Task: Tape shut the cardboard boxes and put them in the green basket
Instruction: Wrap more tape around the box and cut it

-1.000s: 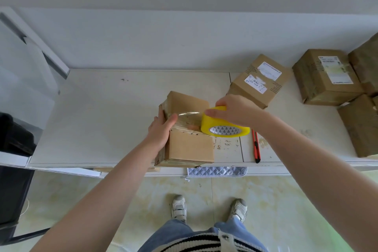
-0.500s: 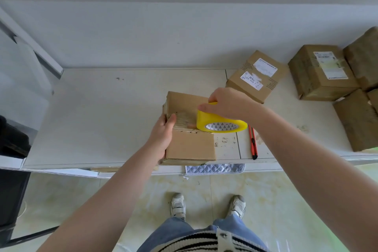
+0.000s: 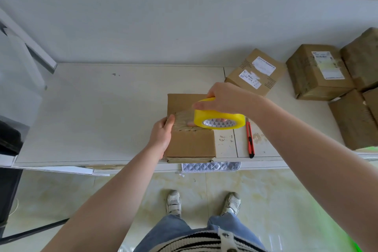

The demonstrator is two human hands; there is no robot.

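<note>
Right hand (image 3: 225, 98) fingers grip the tape roll (image 3: 219, 116), now drawn across the box (image 3: 190, 141) beneath them; left hand (image 3: 161, 135) clasps its side, seam nearly sealed.

Premises appear to be a small parcel-packing area. Evidence: a plain white worktable (image 3: 98, 112) against a bare wall, several labelled, taped cardboard parcels (image 3: 319, 71) stacked at its right end, a red utility knife (image 3: 250, 139), tiled floor (image 3: 276, 190).

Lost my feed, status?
Left hand steadies box. Right hand holds tape roll on top. Cutter lies beside, nothing blocking.
</note>
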